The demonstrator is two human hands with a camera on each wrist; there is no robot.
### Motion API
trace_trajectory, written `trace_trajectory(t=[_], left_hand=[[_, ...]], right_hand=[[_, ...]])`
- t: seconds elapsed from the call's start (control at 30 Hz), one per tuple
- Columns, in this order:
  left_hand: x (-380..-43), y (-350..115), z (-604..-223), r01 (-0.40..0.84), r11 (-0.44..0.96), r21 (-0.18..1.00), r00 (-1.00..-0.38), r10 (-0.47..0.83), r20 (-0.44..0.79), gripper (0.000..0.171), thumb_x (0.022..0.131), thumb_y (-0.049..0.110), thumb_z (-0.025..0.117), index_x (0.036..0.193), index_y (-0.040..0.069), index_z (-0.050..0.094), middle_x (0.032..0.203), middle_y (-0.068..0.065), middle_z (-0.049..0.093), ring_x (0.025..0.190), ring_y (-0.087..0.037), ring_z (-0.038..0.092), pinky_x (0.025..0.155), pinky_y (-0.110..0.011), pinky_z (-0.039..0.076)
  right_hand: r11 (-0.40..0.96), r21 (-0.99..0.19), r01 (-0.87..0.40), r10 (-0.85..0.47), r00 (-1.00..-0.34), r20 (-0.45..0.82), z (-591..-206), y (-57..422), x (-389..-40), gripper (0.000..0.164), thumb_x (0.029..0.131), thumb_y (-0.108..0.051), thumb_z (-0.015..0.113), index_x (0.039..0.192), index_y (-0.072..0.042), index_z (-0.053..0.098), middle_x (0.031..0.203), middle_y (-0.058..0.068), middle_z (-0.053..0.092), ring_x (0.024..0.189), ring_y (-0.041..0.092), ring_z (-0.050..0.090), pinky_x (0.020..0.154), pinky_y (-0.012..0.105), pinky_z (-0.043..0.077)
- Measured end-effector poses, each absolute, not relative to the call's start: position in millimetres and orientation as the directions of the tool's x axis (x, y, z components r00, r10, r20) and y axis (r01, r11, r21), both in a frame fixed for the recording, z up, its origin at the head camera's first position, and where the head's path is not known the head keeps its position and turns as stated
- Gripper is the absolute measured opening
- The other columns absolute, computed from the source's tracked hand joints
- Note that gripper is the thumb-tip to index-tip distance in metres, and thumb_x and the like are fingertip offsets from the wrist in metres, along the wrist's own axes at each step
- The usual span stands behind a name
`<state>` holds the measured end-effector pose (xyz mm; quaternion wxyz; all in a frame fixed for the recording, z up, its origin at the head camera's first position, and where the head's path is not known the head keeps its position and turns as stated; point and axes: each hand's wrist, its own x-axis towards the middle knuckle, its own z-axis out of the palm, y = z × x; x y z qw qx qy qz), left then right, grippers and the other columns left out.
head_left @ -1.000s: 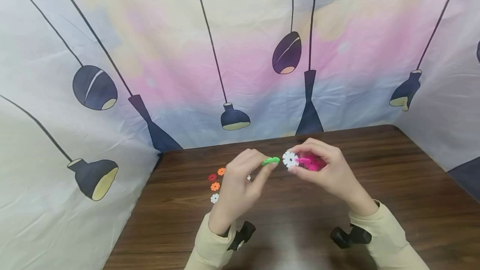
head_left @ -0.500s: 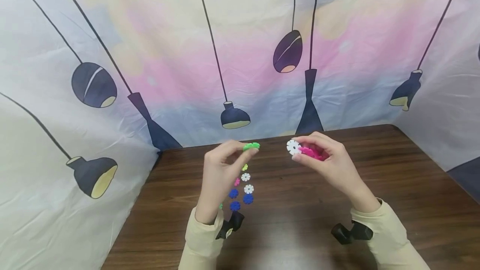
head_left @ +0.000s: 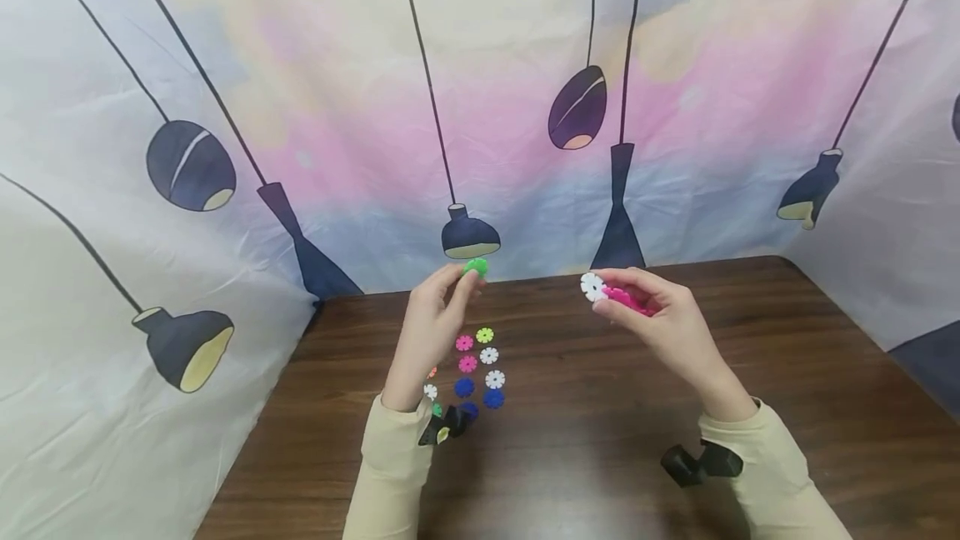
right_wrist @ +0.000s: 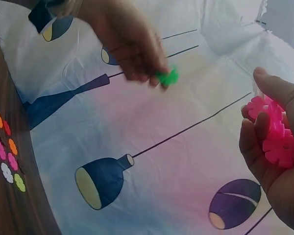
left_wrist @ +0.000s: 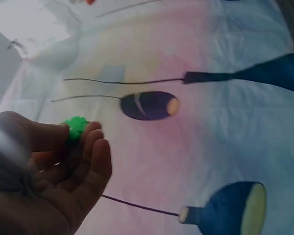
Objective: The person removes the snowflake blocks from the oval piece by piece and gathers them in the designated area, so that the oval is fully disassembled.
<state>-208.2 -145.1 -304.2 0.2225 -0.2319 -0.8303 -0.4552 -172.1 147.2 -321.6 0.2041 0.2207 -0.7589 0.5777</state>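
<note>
My left hand (head_left: pixel 427 319) pinches a green notched flower-shaped plastic disc (head_left: pixel 477 267) between thumb and fingers, raised over the far side of the table. That same green disc (left_wrist: pixel 76 127) shows at the fingertips in the left wrist view. On the right, my right hand (head_left: pixel 671 319) holds a white notched disc (head_left: pixel 592 287) joined to several pink discs (head_left: pixel 626 300). In the right wrist view the pink discs (right_wrist: pixel 282 149) sit linked together against the palm, partly covered by the fingers. A wide gap separates the two hands.
Several loose discs lie in rows on the brown wooden table (head_left: pixel 600 440): a yellow one (head_left: pixel 484 335), pink (head_left: pixel 464 343), white (head_left: pixel 489 355) and blue (head_left: pixel 493 399) ones. The left forearm covers some. A cloth printed with lamps (head_left: pixel 510 173) hangs behind the table.
My left hand has moved left and upward with the green disc, away from the white disc, uncovering table discs. The right hand has risen slightly, keeping its joined discs.
</note>
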Motion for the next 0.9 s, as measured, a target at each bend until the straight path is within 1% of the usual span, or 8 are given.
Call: trace_trajectory(t=[0.13,0.23,0.33,0.47,0.63,0.7,0.77,0.9], left_hand=[[-237.0,-151.1,-318.3,0.508,0.545,0.668,-0.857,0.242,0.454,0.025,0.104,0.024,0.059,0.110,0.006,0.075,0.094,-0.005,0.074,0.086,-0.021,0.070,0.076,-0.039,0.056],[-264.3,-154.6,-333.3,0.445,0.579,0.683,-0.893,0.229,0.388,0.026,0.101,0.029,0.064,0.111,0.008,0.077,0.094,-0.006,0.075,0.083,-0.019,0.070,0.074,-0.039,0.056],[-289.0,-158.8,-352.4,0.376,0.596,0.710,-0.925,0.192,0.328,0.024,0.098,0.029,0.069,0.106,0.009,0.078,0.096,-0.009,0.076,0.085,-0.022,0.070,0.076,-0.040,0.056],[-314.0,-165.1,-377.6,0.292,0.633,0.717,-0.956,0.169,0.239,0.019,0.097,0.023,0.070,0.100,0.007,0.079,0.099,-0.013,0.075,0.086,-0.028,0.068,0.074,-0.039,0.053],[-332.8,-172.9,-396.3,0.220,0.686,0.693,-0.975,0.158,0.154,0.019,0.098,0.015,0.066,0.094,0.001,0.078,0.093,-0.019,0.072,0.076,-0.032,0.063,0.065,-0.036,0.048],[-337.4,-175.4,-400.9,0.196,0.707,0.680,-0.980,0.155,0.121,0.020,0.099,0.012,0.064,0.093,-0.002,0.076,0.089,-0.021,0.071,0.074,-0.033,0.063,0.065,-0.035,0.048],[-340.2,-176.6,-404.8,0.169,0.729,0.663,-0.985,0.153,0.083,0.020,0.099,0.010,0.063,0.094,-0.004,0.076,0.088,-0.021,0.071,0.075,-0.033,0.064,0.066,-0.036,0.050],[-342.0,-175.7,-412.1,0.122,0.780,0.613,-0.990,0.140,0.019,0.019,0.098,0.010,0.064,0.095,-0.004,0.076,0.086,-0.016,0.072,0.073,-0.026,0.065,0.067,-0.035,0.052]], right_hand=[[0.235,-0.829,-0.508,-0.098,-0.861,0.500,-329.6,147.9,-176.1,0.036,0.088,-0.011,0.079,0.123,-0.006,0.070,0.089,0.000,0.071,0.072,0.019,0.065,0.065,0.026,0.056],[0.242,-0.843,-0.480,-0.113,-0.877,0.467,-335.7,146.7,-180.4,0.035,0.089,-0.015,0.079,0.122,-0.007,0.071,0.087,0.002,0.070,0.070,0.018,0.063,0.063,0.026,0.055],[0.250,-0.852,-0.460,-0.151,-0.888,0.435,-341.9,143.9,-182.1,0.037,0.088,-0.018,0.080,0.123,-0.008,0.071,0.088,0.006,0.070,0.071,0.018,0.063,0.062,0.027,0.054],[0.252,-0.861,-0.441,-0.189,-0.895,0.403,-350.1,142.1,-180.7,0.039,0.087,-0.019,0.081,0.123,-0.009,0.071,0.094,0.010,0.070,0.076,0.020,0.064,0.066,0.029,0.057],[0.256,-0.867,-0.429,-0.185,-0.902,0.391,-357.8,143.0,-181.3,0.040,0.086,-0.020,0.082,0.123,-0.010,0.071,0.103,0.011,0.070,0.083,0.022,0.065,0.070,0.031,0.059],[0.260,-0.868,-0.422,-0.181,-0.905,0.386,-359.8,143.6,-182.5,0.040,0.086,-0.022,0.082,0.123,-0.011,0.071,0.105,0.011,0.070,0.086,0.023,0.065,0.071,0.029,0.059],[0.267,-0.870,-0.414,-0.182,-0.908,0.377,-361.8,144.7,-183.1,0.040,0.086,-0.023,0.083,0.122,-0.012,0.072,0.106,0.010,0.070,0.088,0.024,0.065,0.072,0.029,0.058],[0.278,-0.874,-0.400,-0.196,-0.914,0.356,-366.6,147.6,-182.8,0.040,0.084,-0.025,0.084,0.121,-0.013,0.073,0.105,0.008,0.071,0.088,0.024,0.065,0.072,0.028,0.057]])
